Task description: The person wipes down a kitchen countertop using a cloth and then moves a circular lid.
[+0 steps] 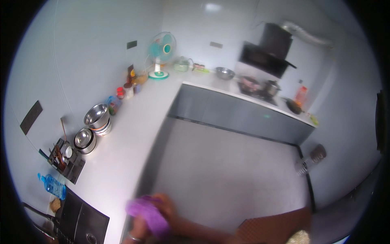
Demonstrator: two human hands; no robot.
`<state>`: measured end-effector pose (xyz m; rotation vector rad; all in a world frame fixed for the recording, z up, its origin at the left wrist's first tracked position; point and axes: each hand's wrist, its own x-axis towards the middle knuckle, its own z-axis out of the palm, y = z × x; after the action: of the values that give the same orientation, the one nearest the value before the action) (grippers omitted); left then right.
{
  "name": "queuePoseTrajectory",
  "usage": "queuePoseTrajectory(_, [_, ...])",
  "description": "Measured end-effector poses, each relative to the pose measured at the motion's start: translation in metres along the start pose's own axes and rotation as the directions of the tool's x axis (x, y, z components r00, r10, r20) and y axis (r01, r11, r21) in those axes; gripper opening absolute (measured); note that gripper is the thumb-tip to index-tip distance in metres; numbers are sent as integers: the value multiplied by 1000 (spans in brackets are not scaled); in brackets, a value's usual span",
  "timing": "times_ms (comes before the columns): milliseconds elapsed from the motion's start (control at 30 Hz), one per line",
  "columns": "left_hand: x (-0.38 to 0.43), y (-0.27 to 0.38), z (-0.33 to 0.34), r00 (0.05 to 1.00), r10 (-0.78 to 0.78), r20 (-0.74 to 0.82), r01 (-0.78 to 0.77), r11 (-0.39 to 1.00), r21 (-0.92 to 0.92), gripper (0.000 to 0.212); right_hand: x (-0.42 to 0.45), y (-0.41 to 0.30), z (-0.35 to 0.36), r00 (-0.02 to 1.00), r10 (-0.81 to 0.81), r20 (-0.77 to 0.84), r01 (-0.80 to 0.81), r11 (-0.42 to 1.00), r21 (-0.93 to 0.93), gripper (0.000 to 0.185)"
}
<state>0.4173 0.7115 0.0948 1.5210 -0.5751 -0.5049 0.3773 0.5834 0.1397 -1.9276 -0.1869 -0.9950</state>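
Both hands are at the bottom of the view, by the front edge of the white countertop (131, 128). Between them is a purple cloth (149, 210), bunched and blurred by motion. My left hand (140, 227), with a metal bangle at the wrist, grips the cloth's lower side. My right hand (166, 206) holds its upper right part, the forearm reaching in from the lower right. To the left of the hands lies a dark sink (77, 213) with a black faucet (39, 210).
A blue soap bottle (54, 186), utensil rack (65, 161), steel bowls (97, 116) and jars (129, 90) line the left wall. A fan (161, 55) stands in the corner. Pots (271, 88) sit on the stove beneath a black range hood (266, 52). A brown mat (274, 224) covers floor at lower right.
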Motion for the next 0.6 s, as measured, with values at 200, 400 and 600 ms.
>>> queuePoseTrajectory(200, [-16, 4, -14, 935, -354, -4, 273, 727, -631, 40, 5, 12, 2, 935, 123, 333, -204, 954, 221, 25])
queuePoseTrajectory(400, [-24, 12, -48, 982, -117, -146, 67, 950, -306, 54, 28, -27, 28, 942, 69, 329, -134, 975, 179, 38])
queuePoseTrajectory(600, [-20, 10, -58, 972, -192, -137, 56, 753, -655, 51, 10, -11, 79, 904, -5, 427, -73, 983, 166, 40])
